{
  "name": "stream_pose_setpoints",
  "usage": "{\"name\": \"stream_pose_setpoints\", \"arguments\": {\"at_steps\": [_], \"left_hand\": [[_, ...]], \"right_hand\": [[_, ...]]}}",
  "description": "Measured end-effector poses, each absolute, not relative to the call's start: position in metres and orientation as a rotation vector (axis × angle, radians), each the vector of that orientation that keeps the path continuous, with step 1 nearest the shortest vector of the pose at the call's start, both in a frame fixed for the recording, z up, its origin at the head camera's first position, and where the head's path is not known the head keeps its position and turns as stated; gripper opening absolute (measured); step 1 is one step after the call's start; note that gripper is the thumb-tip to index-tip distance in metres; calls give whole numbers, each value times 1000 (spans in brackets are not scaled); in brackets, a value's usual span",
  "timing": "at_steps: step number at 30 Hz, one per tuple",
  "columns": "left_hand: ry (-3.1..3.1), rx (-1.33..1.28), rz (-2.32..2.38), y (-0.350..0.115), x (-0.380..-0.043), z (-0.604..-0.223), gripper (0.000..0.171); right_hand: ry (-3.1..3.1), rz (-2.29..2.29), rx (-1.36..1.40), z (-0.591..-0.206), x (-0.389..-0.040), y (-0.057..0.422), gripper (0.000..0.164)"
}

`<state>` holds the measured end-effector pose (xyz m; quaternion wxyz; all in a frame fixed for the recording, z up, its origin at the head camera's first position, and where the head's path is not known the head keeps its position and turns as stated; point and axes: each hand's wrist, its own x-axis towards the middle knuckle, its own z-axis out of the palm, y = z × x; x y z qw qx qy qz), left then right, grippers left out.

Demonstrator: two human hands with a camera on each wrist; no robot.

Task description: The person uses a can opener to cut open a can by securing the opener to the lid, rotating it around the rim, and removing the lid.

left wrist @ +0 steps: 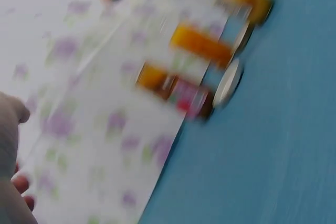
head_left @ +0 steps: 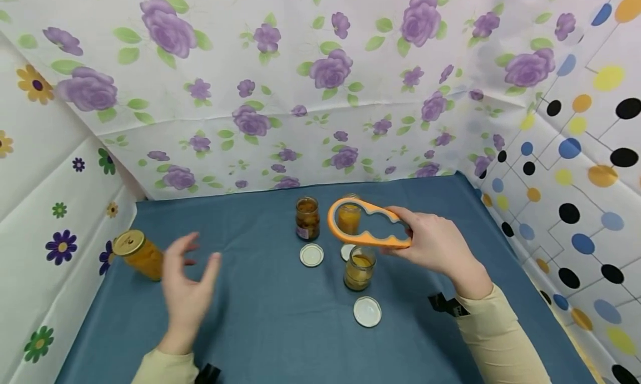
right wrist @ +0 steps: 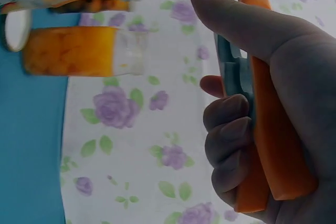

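My right hand (head_left: 440, 245) grips an orange jar opener (head_left: 368, 239) with a grey scalloped inner edge, held up above the table. In the right wrist view the thumb lies along the opener and the fingers (right wrist: 227, 135) curl round its handles. My left hand (head_left: 187, 295) is raised with fingers spread and holds nothing. It is nearest to a lidded jar (head_left: 146, 260) of orange contents at the left, partly covering its side; whether they touch I cannot tell. An uncapped jar of yellowish contents (head_left: 359, 270) stands below the opener, and an orange-filled jar (head_left: 349, 219) shows through its loop.
An uncapped dark-filled jar (head_left: 307, 220) stands toward the back. White lids lie on the blue cloth (head_left: 260, 328): one by the dark jar (head_left: 311, 255), one partly hidden behind the yellowish jar (head_left: 345, 252), one nearer me (head_left: 368, 311). Patterned sheets (head_left: 280, 94) enclose the table.
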<state>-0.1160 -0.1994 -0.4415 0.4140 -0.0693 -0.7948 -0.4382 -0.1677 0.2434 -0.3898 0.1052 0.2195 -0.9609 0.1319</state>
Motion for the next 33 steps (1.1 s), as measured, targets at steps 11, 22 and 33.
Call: {"name": "stream_pose_setpoints", "arguments": {"at_steps": [11,22,33], "left_hand": [[-1850,592,-1357,-304,-142,-483,90],[-1829,767,-1809,-328,-171,-502,109],[-1798,867,-1765,-328,-178,-508,95]], "right_hand": [[-2803,327,712,-392,-179,253,78],[-2784,307,728,-389,-181,256,74],[-2782,342,775,-389,-183,259,73]]}}
